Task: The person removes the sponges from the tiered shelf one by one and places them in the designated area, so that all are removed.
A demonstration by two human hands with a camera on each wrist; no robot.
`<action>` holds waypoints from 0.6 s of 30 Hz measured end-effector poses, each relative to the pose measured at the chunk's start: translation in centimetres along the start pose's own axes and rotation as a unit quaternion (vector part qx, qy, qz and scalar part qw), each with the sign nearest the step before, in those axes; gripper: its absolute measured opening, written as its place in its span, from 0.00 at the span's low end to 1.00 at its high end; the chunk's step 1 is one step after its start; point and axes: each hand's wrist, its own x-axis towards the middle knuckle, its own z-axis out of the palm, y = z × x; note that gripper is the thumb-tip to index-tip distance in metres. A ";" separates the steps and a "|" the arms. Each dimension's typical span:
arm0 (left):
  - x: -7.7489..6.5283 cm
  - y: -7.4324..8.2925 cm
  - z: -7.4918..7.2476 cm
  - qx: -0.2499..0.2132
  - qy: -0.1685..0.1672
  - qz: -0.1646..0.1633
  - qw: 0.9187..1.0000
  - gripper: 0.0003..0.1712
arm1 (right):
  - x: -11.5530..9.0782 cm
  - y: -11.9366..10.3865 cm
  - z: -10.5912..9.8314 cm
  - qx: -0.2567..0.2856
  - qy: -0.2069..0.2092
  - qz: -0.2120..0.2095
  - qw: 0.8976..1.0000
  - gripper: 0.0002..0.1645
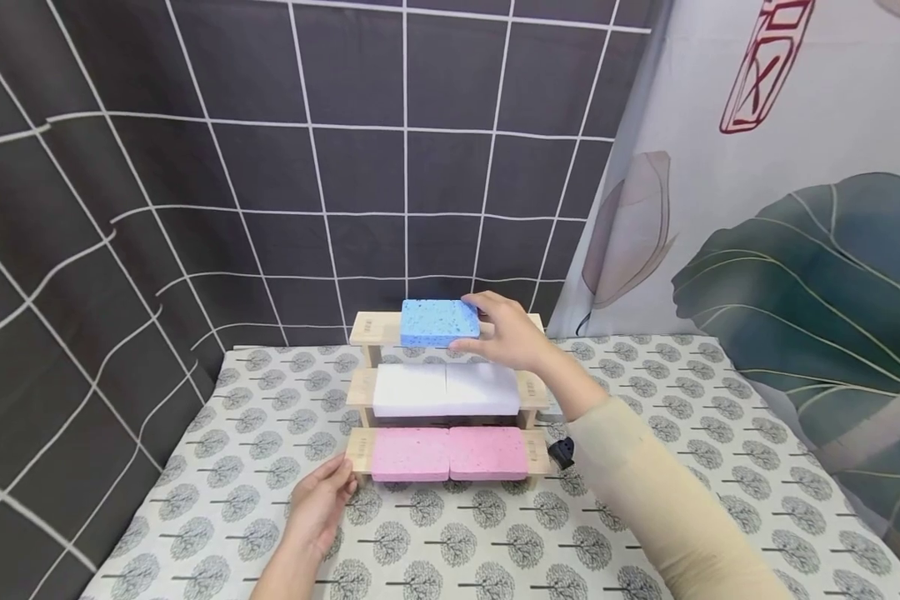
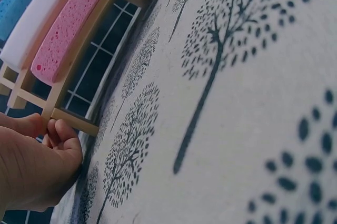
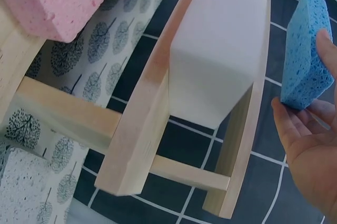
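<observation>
My right hand (image 1: 506, 329) grips a blue sponge (image 1: 438, 322) by its right end, thumb at the front and fingers behind. The sponge is over the top step of a three-step wooden rack (image 1: 378, 327); whether it touches that step, I cannot tell. Two white blocks (image 1: 446, 389) lie side by side on the middle step. On the bottom step, two pink sponges (image 1: 450, 454) lie end to end. My left hand (image 1: 321, 504) pinches the left end of the bottom step; the left wrist view shows thumb and fingers (image 2: 63, 134) at the wood.
The rack stands on a cloth (image 1: 622, 517) printed with trees. A small black object (image 1: 561, 452) lies just right of the bottom step. Behind hangs a dark sheet with a white grid (image 1: 360, 171), and at the right a leaf-patterned curtain (image 1: 810, 275).
</observation>
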 end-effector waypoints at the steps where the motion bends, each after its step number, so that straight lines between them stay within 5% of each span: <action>1: 0.0 0.0 0.0 0.000 0.000 0.000 1.000 0.28 | -0.2 0.0 -0.1 0.001 0.002 0.001 1.000 0.48; 18: -0.1 0.0 -0.1 0.001 -0.009 0.001 1.000 0.27 | -1.9 1.7 -1.3 0.006 0.020 -0.003 1.000 0.45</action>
